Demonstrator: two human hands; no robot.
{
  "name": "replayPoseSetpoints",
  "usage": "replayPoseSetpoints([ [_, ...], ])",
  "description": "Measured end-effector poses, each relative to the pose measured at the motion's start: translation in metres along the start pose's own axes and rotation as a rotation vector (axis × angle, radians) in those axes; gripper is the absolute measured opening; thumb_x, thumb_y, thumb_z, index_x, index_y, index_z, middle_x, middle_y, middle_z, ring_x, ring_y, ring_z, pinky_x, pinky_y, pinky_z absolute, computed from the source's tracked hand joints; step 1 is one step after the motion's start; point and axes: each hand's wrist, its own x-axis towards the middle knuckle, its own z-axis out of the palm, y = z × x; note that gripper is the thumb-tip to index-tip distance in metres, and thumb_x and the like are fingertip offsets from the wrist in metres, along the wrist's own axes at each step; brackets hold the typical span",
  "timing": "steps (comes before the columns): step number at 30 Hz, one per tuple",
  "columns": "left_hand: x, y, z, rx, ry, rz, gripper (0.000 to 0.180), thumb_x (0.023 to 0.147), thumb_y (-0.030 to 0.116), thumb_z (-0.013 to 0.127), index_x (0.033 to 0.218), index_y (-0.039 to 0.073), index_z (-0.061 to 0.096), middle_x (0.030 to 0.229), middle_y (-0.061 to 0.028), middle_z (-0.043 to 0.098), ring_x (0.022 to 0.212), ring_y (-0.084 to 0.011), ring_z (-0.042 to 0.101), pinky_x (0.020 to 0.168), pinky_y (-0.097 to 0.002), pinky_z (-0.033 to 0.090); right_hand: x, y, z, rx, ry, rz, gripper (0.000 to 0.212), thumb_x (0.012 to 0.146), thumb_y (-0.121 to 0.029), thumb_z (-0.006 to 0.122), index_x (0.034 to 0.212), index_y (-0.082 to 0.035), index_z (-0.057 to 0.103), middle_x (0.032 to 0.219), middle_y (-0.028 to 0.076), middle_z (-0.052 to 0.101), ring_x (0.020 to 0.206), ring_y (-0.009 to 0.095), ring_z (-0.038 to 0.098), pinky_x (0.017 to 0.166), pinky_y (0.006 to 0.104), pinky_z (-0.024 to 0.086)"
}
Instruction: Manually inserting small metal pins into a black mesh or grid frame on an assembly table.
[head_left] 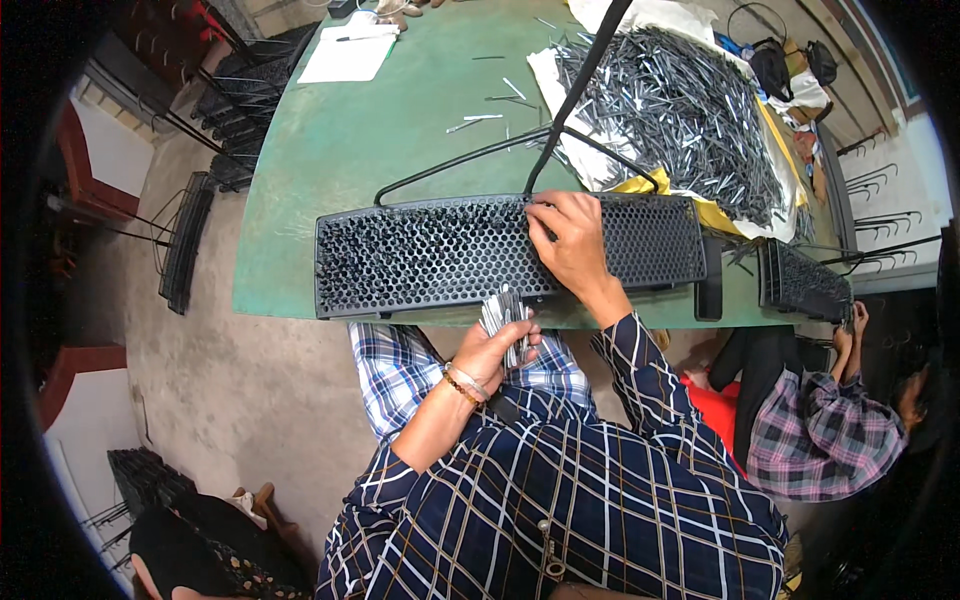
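Observation:
A long black panel full of round holes (470,262) lies across the near edge of the table, with a black wire frame (450,163) on its far side. Dark bits fill many holes at its left part. Just below the panel, my left hand (490,355) is closed round a bundle of thin grey strips (508,312). My right hand (570,238) rests over the panel right of its middle, fingertips pinched together at its far edge. Whatever may be between those fingertips is too small to make out.
A big heap of similar strips (690,120) lies on white and yellow sheeting at the far right of the green table (330,160). Loose strips (475,122) and a notepad (350,55) lie farther left. Another person (820,430) works at a similar panel (800,285) on the right.

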Motion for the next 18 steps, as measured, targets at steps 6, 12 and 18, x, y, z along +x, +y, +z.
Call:
replayPoseSetpoints([
  [6,0.0,0.003,0.003,0.023,0.019,0.03,0.018,0.085,0.008,0.061,0.101,0.003,0.058,0.09,-0.0069,0.064,0.08,-0.0148,0.061,0.064,-0.0269,0.053,-0.002,-0.001,0.0,-0.044,-0.047,-0.049,0.014,0.072,-0.005,0.065,0.086,-0.005,0.064,0.093,0.004,0.061,0.087,0.024,0.055,0.081,0.037,0.039],
  [12,-0.001,0.007,0.008,-0.055,0.042,0.141,0.016,0.085,0.008,0.06,0.101,0.003,0.058,0.09,-0.0065,0.064,0.078,-0.0136,0.06,0.061,-0.0268,0.052,-0.015,-0.024,-0.029,0.626,-0.457,0.476,0.023,0.079,-0.023,0.07,0.083,0.0,0.069,0.075,0.009,0.062,0.062,0.014,0.057,0.054,0.0269,0.044],
  [18,0.002,0.006,0.015,-0.037,0.016,0.182,0.015,0.087,0.009,0.057,0.101,0.003,0.058,0.088,-0.0051,0.061,0.078,-0.0138,0.06,0.062,-0.0274,0.053,-0.039,-0.031,-0.039,1.028,-0.574,0.772,0.015,0.084,-0.012,0.064,0.085,0.003,0.068,0.08,0.005,0.064,0.068,0.009,0.058,0.06,0.0214,0.046],
])
